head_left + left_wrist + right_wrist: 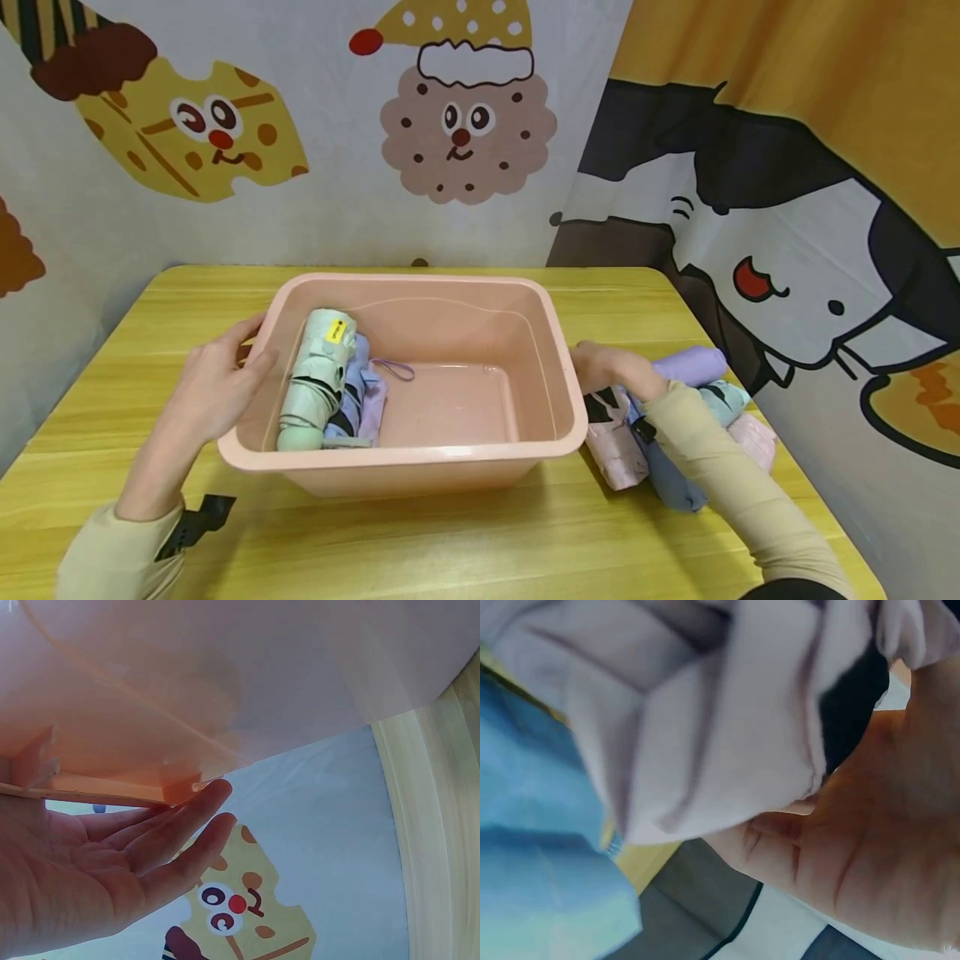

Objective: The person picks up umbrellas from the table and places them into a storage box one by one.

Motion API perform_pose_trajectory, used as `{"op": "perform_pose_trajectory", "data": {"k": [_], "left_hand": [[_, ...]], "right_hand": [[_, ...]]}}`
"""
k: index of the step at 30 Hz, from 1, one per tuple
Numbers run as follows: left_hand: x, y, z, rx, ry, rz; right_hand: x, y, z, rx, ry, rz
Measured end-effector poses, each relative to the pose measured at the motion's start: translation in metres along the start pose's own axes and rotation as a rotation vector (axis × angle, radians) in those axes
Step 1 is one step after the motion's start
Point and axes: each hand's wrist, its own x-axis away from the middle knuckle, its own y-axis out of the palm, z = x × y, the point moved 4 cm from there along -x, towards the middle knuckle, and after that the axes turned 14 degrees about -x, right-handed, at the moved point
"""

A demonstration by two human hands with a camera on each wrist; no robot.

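A pink plastic basin stands on the table. My left hand holds its left rim, thumb over the edge; in the left wrist view the fingers lie under the rim against the outer wall. Inside, at the left, lies a mint-green folded umbrella with a yellow label, beside blue and lilac ones. Right of the basin, my right hand grips a pale pink folded umbrella with a black patch; its fingertips are mostly hidden behind the fabric.
Around the right forearm lie more folded umbrellas: a purple one, a dark blue one, a light teal one and a pink one. The wooden table meets a cartoon-printed curtain at its back and right sides.
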Motion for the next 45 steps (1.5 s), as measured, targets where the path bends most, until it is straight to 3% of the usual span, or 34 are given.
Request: {"op": "perform_pose_trajectory", "data": {"k": [7,17,24,32,45], "left_hand": [[-0.001,0.000,0.001,-0.002,0.007,0.005],[0.000,0.000,0.001,-0.004,0.011,0.003],[0.001,0.000,0.002,0.003,0.010,0.001],[0.001,0.001,0.002,0.008,0.001,-0.002],[0.002,0.001,0.001,0.003,0.007,0.008]], "right_hand": [[0.010,-0.016,-0.004,-0.075,0.022,0.046],[0.025,-0.035,-0.017,-0.121,-0.088,0.158],[0.043,-0.048,-0.027,-0.066,-0.160,0.262],[0.056,-0.052,-0.031,0.019,-0.159,0.345],[0.067,-0.057,-0.034,0.222,-0.189,0.704]]}}
